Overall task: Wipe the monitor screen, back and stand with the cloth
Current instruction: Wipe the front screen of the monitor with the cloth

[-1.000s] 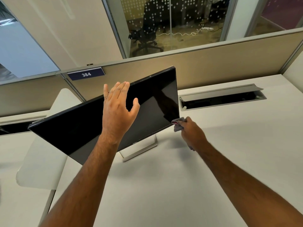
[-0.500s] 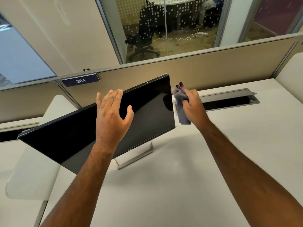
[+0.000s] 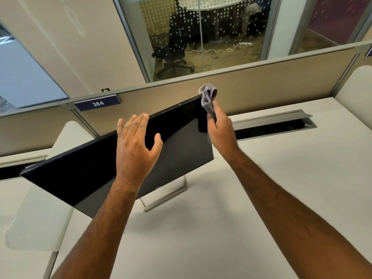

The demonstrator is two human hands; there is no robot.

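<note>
Here, cloth (image 3: 207,98) in right hand (image 3: 221,129), at monitor (image 3: 177,137) corner

2 bare forearms reach in from the lower edge, with no sleeve, watch or ring showing on either. The left hand (image 3: 136,150) and right hand (image 3: 221,129) are gloveless, and fine hair shows along both forearms.

One head-worn wide view looks forward and down, close over the desk (image 3: 231,228)
</note>
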